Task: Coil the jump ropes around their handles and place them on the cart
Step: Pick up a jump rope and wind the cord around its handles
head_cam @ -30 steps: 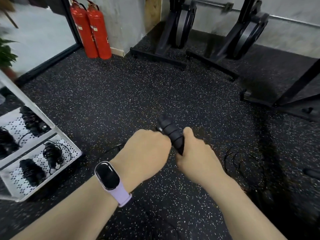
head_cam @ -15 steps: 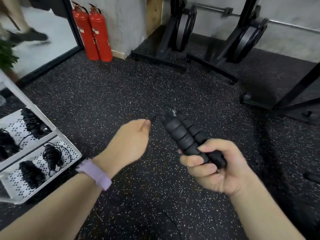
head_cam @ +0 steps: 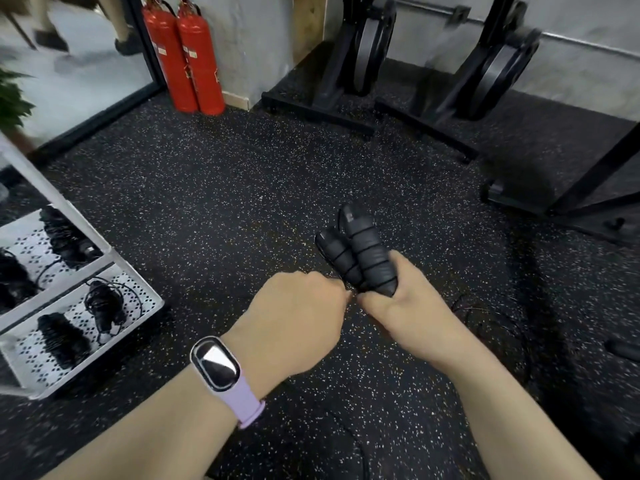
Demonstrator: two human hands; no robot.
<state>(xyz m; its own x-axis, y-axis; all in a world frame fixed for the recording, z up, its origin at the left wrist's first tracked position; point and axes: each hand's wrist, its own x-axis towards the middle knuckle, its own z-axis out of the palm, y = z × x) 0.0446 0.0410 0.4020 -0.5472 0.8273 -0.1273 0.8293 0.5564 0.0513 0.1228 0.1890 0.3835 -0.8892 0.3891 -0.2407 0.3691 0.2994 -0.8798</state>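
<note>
Two black foam jump rope handles (head_cam: 358, 252) are held side by side, pointing up and away, with thin black cord wound around them in several turns. My right hand (head_cam: 403, 301) grips their lower ends. My left hand (head_cam: 299, 315), with a lilac watch on the wrist, is closed just left of the handles' base, pinching the thin cord there. The white perforated cart (head_cam: 152, 306) stands at the left, with coiled black jump ropes (head_cam: 104, 304) lying on its shelves.
Loose black rope (head_cam: 485, 317) lies on the speckled rubber floor to the right, and another black handle (head_cam: 623, 349) sits at the right edge. Two red fire extinguishers (head_cam: 188, 53) stand by the wall. Black rack frames (head_cam: 426, 109) occupy the back and right.
My left hand has swung from above the handles down to their base, turning watch-face up, carrying the cord around. My right hand has rolled over, knuckles now up.
</note>
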